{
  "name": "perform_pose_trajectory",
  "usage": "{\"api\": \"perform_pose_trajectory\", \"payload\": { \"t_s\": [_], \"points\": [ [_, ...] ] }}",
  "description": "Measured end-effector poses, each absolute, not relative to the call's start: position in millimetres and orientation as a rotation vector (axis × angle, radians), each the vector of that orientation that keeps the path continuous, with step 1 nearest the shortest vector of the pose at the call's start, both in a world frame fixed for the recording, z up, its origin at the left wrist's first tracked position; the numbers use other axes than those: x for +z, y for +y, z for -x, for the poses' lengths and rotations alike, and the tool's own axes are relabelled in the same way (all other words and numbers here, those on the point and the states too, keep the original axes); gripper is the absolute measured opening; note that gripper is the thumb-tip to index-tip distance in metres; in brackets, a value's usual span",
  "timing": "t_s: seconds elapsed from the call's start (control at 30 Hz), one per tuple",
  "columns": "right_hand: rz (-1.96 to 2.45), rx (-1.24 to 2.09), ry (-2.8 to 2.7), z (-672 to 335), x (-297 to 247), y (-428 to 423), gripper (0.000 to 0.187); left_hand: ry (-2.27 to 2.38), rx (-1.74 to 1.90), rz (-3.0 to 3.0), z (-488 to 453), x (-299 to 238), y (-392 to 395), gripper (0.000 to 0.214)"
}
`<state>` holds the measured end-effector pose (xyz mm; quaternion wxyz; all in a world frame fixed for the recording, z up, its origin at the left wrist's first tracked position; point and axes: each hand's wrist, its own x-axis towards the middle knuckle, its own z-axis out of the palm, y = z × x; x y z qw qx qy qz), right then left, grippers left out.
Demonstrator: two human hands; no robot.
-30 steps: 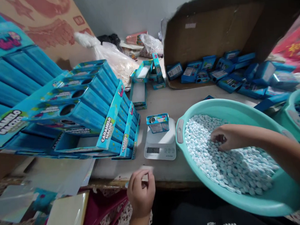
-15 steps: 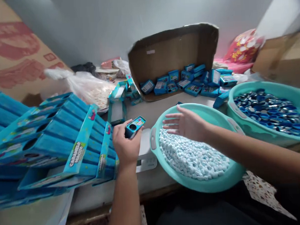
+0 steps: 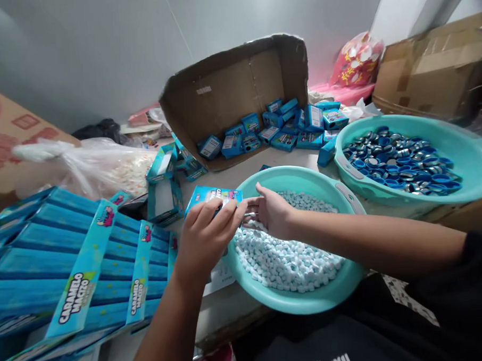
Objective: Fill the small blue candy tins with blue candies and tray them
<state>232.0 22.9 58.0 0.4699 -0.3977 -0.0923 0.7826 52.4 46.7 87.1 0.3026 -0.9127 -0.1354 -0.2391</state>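
My left hand (image 3: 205, 232) is closed round a small blue candy box (image 3: 210, 195), held above the left rim of a teal basin (image 3: 305, 177) full of pale blue tablets (image 3: 284, 256). My right hand (image 3: 269, 211) meets the box from the right, fingers curled against its end; whether it holds anything I cannot make out. Both hands touch over the basin's near-left edge.
A second teal basin (image 3: 475, 165) with blue and silver caps (image 3: 400, 160) stands at right. An open cardboard box (image 3: 237, 90) lying on its side holds several small blue boxes (image 3: 281, 128). Blue display cartons (image 3: 80, 262) are stacked at left, with a plastic bag (image 3: 100, 165) behind.
My left hand picked the small box off the scale and carried it right to the basin. My right hand left the tablets and came to the box. The view swung rightward.
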Motion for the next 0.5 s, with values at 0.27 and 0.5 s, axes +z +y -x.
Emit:
{"api": "perform_pose_trajectory", "payload": {
  "t_s": [0.27, 0.5],
  "points": [
    [1.349, 1.493, -0.828, -237, 55, 19, 0.060, -1.093, -1.194, 2.482, -35, 56, 41, 0.043],
    [1.347, 1.512, -0.911, -244, 59, 18, 0.062, -2.313, -1.963, 2.180, 21, -2, 47, 0.075]
  ]
}}
